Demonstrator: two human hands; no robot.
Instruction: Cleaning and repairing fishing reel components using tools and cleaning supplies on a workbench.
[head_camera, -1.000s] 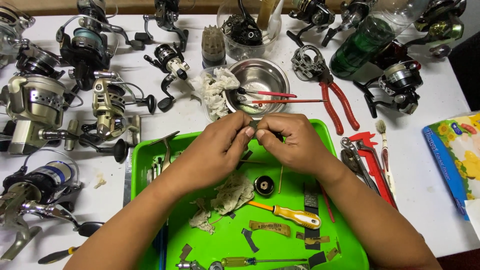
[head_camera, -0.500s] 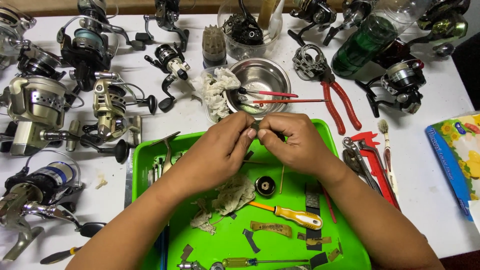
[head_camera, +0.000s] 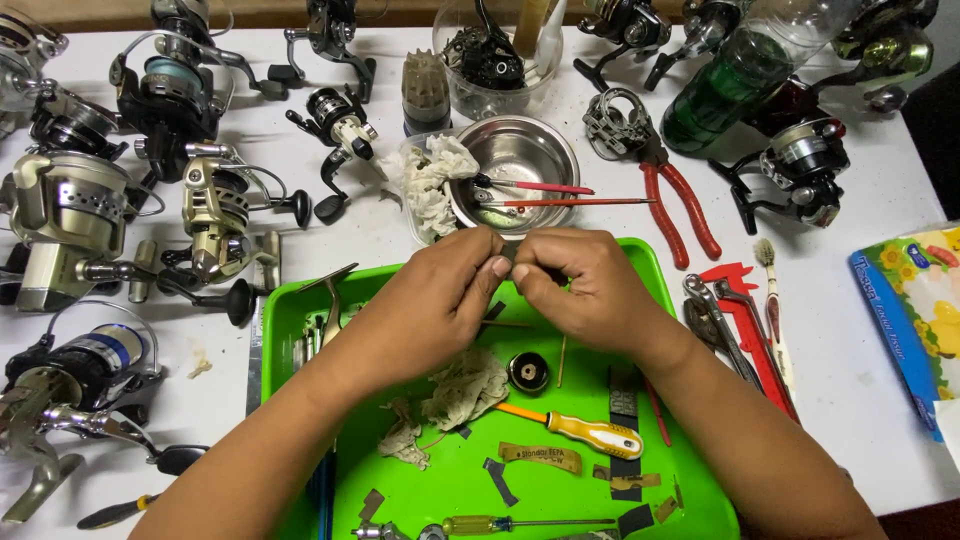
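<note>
The left hand (head_camera: 435, 300) and right hand (head_camera: 580, 285) pinch a small dark part (head_camera: 507, 257) together; the fingers cover most of it, so its shape cannot be told. The green tray (head_camera: 290, 310) is cut by the bottom edge. The colourful packet (head_camera: 915, 320), perhaps tissues, runs past the right edge.

Two bare forearms, no sleeves

The left hand (head_camera: 440, 300) and right hand (head_camera: 580, 285) wear no gloves, rings, or watch.
</note>
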